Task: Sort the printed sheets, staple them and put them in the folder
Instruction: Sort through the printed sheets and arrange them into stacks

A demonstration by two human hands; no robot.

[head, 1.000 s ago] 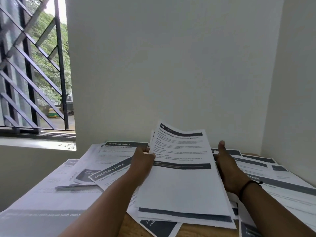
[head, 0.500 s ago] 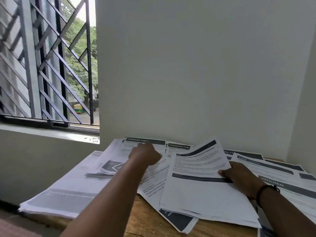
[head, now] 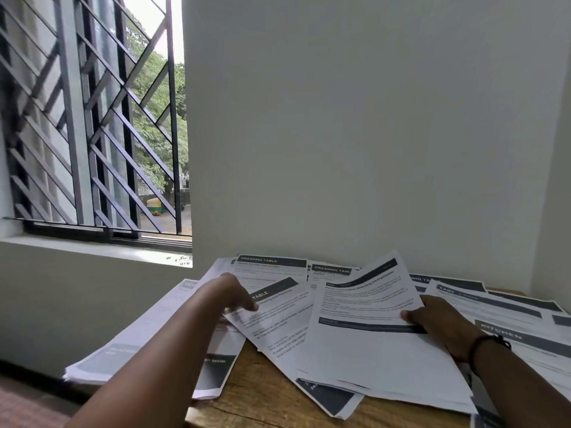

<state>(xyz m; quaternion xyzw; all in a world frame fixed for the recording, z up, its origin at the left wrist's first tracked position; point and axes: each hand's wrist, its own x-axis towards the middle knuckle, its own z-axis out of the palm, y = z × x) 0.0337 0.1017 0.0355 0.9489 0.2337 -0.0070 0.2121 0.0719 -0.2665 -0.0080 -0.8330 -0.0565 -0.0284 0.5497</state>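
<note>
White paper under both hands, sorting step in hand. Left hand (head: pixel 238 296) reaching forward, fingers bent down onto a tilted "TABLE" sheet (head: pixel 279 313) at its upper left edge; whether pinching or only pressing, cannot tell. Right hand (head: pixel 438 322) gripping the held stack (head: pixel 374 344) at its right edge, thumb on top along the dark band, far end of the stack lifted and angled. Beyond the left hand, two "DRESSING TABLE" sheets (head: pixel 272 264) lying against the wall; to the left, a thick pile (head: pixel 148 341) overhanging the surface (head: pixel 262 400); to the right, more sheets including one headed "KITCHEN" (head: pixel 500 335). No stapler and no folder in view. Judged early in the task: sheets spread loose, nothing stapled. Next move likely calls for drawing the tilted sheet clear of its neighbours and matching it by heading to a set, without dragging the ones beneath. Against a second ago: stack then held upright by both hands, now carried by the right alone and lowered; left hand freed and moved left onto the loose sheet.
</note>
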